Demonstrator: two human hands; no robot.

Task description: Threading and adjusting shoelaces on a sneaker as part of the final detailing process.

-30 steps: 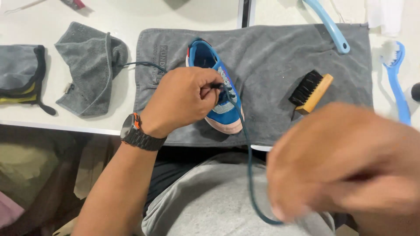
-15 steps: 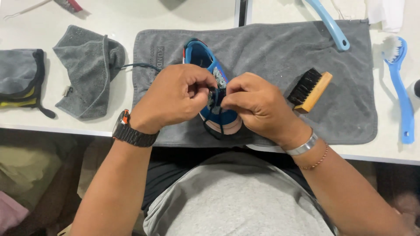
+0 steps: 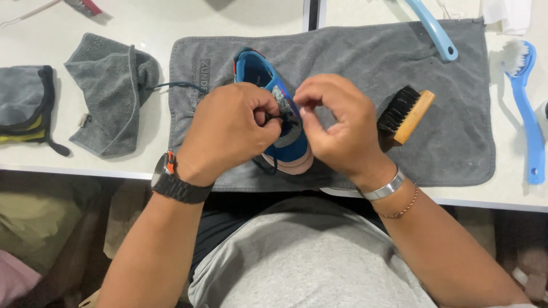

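A small blue shoe (image 3: 285,122) lies on a grey towel (image 3: 456,131) spread over the white counter (image 3: 171,23), its toe toward the person's body and its opening pointing away — the towel seems laid out as a work mat to keep the counter clean. The left hand (image 3: 228,128) is clenched over the shoe's left side, fingers curled around a dark lace (image 3: 273,165) and steadying the shoe; one end of the lace trails off to the left across the towel's edge. The right hand (image 3: 337,122) pinches at the lace just above the tongue, thumb and fingertips closed together on it, so both hands meet over the eyelets. Just right of that hand a wooden-backed brush (image 3: 406,113) with black bristles rests on the towel, near at hand. Farther right, off the towel, a blue long-handled brush (image 3: 528,114) with white bristles lies on the counter, and a pale blue handle (image 3: 434,31) crosses the towel's top edge. To the left sit a crumpled grey cloth (image 3: 111,94) and a folded grey pouch with black and yellow trim (image 3: 25,105). The towel carries a small woven label of dark lettering near its left edge, running vertically.
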